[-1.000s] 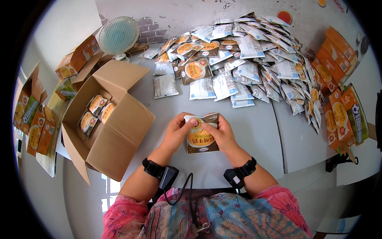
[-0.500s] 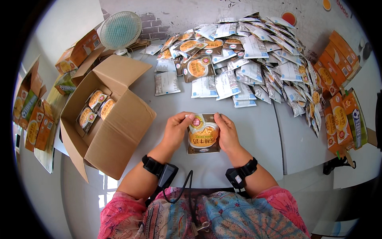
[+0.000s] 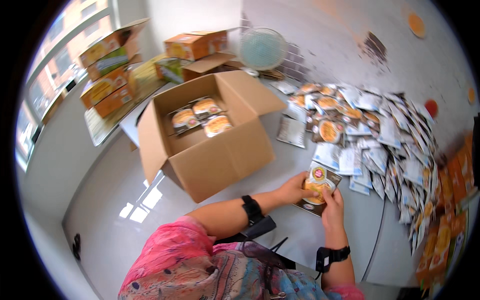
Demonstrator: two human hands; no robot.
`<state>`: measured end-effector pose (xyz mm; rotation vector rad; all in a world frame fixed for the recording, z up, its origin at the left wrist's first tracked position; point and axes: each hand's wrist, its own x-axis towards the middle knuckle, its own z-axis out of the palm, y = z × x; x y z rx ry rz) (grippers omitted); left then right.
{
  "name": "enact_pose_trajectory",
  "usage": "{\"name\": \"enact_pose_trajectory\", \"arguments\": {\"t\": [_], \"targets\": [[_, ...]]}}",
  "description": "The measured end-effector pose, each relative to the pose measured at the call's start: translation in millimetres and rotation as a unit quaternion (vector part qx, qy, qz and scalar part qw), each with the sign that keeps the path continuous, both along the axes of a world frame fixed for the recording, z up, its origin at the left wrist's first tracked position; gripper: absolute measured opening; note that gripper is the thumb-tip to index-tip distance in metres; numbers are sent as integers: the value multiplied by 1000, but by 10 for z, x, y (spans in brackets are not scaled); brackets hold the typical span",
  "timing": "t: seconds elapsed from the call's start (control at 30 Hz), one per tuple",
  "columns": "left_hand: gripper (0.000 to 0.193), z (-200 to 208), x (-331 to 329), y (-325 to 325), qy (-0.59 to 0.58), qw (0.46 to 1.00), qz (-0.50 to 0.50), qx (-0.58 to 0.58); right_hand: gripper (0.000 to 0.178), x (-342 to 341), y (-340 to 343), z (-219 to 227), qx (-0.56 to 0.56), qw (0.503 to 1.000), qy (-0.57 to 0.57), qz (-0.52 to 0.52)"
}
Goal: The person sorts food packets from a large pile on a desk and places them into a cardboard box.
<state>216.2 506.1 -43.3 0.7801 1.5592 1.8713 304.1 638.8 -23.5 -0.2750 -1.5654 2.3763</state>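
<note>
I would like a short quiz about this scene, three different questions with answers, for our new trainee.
1. True or false: the left hand and the right hand hold the same packet.
2. How many packets can be seen inside the open cardboard box?
3. Fill in: from the wearer's view, the big pile lies to the ____ of this box.

Key: 1. True. 2. Three. 3. Right.

Flat brown packet (image 3: 318, 183) with red badge and orange picture, aslant over the grey table (image 3: 359, 227).
</note>
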Motion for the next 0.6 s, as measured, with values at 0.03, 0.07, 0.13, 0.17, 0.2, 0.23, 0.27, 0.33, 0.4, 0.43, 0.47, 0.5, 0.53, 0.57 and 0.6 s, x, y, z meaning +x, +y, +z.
{"name": "enact_pose_trajectory", "arguments": {"t": [0.03,0.07,0.13,0.17,0.2,0.23,0.27,0.33,0.4,0.43,0.47,0.5,0.53,0.57,0.6], "targets": [[50,17,10,-5,4,1000,16,13,27,2,16,-38,39,999,-3,4],[50,29,24,10,8,999,26,28,27,3,49,-85,80,997,-4,3],[51,48,41,14,18,999,41,28,26,1,80,-113,123,992,2,1],[51,59,46,11,22,999,46,13,26,-2,85,-104,124,992,9,2],[51,69,47,18,27,998,49,-1,25,-14,84,-89,126,992,16,1],[51,135,68,0,38,998,59,-9,24,-16,41,-52,111,993,34,-2],[51,197,78,-31,36,997,71,-24,24,-12,11,-19,106,993,43,-1],[51,348,141,-68,29,994,91,-55,24,12,-26,42,95,994,59,-2],[50,455,155,-92,-14,994,107,-35,25,38,-57,122,65,996,54,12],[49,487,155,-117,-37,992,115,-28,26,53,-76,136,47,997,51,19],[48,503,127,-160,-69,992,106,2,27,62,-75,132,38,997,58,24],[47,521,78,-232,-100,990,97,32,29,69,-60,124,30,997,65,31],[45,544,30,-334,-131,985,91,60,31,70,-72,100,19,997,71,39],[41,669,-5,-461,-131,983,92,88,34,93,-161,215,21,998,52,24],[40,791,-72,-603,-142,979,102,101,35,97,-143,228,27,998,44,28]]}}
